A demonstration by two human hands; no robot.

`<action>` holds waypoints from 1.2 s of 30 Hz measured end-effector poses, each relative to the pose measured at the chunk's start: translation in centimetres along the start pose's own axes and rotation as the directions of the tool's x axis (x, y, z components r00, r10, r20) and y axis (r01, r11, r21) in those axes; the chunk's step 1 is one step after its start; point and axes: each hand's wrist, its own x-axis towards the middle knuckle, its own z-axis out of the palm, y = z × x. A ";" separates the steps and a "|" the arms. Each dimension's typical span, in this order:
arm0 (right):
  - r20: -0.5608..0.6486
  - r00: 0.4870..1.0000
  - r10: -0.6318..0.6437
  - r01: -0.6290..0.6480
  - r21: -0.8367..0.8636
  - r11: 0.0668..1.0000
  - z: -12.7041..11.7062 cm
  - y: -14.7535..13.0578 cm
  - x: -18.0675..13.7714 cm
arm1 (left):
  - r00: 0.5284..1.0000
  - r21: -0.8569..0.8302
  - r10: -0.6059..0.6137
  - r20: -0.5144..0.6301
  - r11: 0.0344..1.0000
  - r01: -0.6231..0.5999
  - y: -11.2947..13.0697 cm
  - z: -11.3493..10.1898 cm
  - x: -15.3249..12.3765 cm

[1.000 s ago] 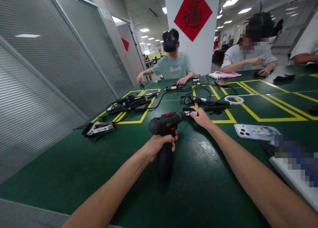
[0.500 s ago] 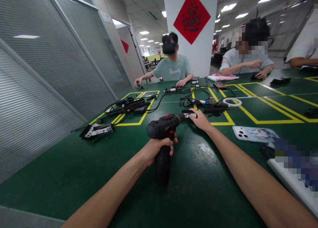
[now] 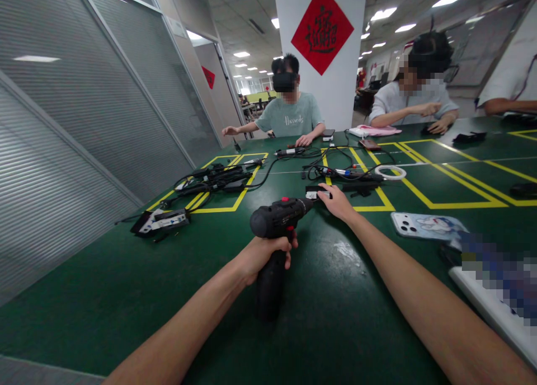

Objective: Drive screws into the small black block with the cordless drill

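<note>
My left hand is wrapped round the handle of a black cordless drill with red buttons. The drill's chuck points forward and right, its tip close to a small black-and-white part on the green table. My right hand grips the right end of that part, thumb and fingers on its edges. Whether the drill bit touches the part I cannot tell. Just behind my right fingers lie dark tools and cables.
Bundled black cables and a black-and-white bracket-like piece lie to the left. On the right are a phone, a white ring and a white device. Yellow tape marks the table. Two people sit opposite.
The drill has tilted, its rear rising slightly right and its base swinging left. My right hand stays on the part. The person opposite has let go of a small dark object and opened that hand.
</note>
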 end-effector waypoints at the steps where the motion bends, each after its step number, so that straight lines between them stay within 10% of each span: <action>1: -0.004 1.000 0.001 -0.001 0.000 1.000 0.0 0.0 0.0 | 1.000 -0.004 -0.008 0.009 1.000 0.008 0.0 0.0 0.0; 36: -0.031 0.999 -0.016 0.018 0.065 0.998 -0.3 0.3 0.2 | 0.999 -0.099 0.024 0.046 0.995 -0.020 -1.3 -0.9 1.1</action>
